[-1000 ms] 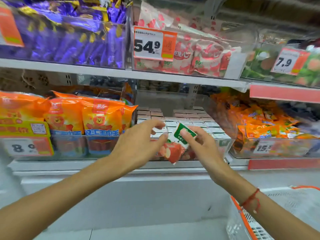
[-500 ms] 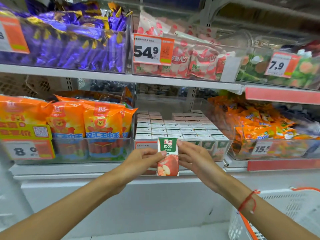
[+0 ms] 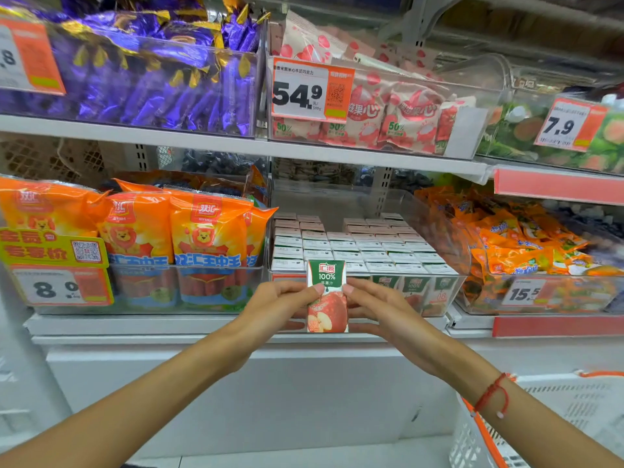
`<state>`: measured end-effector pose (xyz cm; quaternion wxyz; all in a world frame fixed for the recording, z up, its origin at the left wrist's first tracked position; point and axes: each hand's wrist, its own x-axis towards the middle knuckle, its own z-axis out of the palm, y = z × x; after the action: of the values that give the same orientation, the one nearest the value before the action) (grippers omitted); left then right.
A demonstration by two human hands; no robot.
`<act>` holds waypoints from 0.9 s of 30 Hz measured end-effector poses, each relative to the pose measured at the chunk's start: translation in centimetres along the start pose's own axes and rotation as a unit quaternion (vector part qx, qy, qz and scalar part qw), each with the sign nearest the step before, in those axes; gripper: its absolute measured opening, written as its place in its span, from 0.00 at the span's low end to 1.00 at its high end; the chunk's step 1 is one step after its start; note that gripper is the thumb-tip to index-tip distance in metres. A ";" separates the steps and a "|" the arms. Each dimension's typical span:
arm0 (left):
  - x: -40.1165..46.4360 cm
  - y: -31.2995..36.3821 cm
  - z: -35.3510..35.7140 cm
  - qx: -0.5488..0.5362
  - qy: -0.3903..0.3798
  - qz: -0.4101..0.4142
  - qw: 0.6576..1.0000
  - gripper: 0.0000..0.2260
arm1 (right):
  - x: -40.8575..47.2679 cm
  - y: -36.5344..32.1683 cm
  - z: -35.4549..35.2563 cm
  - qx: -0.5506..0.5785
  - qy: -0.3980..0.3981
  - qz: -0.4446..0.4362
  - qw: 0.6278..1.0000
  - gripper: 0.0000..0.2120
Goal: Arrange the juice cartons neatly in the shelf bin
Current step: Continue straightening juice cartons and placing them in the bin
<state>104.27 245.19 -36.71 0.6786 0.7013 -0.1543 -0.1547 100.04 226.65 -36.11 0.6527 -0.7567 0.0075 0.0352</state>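
Green-and-red juice carton (image 3: 327, 295) held upright between both hands, just in front of the clear shelf bin (image 3: 449, 258).
The left hand (image 3: 280, 307) and right hand (image 3: 378, 305) pinch its sides; behind, rows of cartons (image 3: 354, 246) fill the bin.

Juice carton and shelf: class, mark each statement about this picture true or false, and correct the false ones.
1. Both hands hold one juice carton upright in front of the clear bin. True: the left hand and right hand pinch its sides.
2. The carton shows an orange. False: it shows a red apple under a green top.
3. The bin of cartons is empty. False: rows of cartons fill it, with a gap at the back.
4. Orange sausage packs sit left of the bin. True.
5. The price tag above the bin reads 7.9. False: it reads 54.9.
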 end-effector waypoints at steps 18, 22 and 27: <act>0.0 0.2 1.2 0.005 0.152 0.125 0.980 0.07 | -1.5 -0.4 1.9 -0.215 0.169 -0.189 0.943 0.21; 0.1 0.2 0.9 -0.045 0.136 0.065 0.988 0.06 | -1.6 -0.2 2.3 -0.235 0.134 -0.188 0.944 0.23; -0.1 1.1 0.2 -0.106 0.079 0.029 0.991 0.09 | -1.5 -0.8 1.2 -0.070 0.020 -0.074 0.995 0.20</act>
<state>104.10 245.02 -35.66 0.7636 0.6303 -0.1032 -0.0946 98.58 227.89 -35.39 0.5989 -0.7994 -0.0382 -0.0277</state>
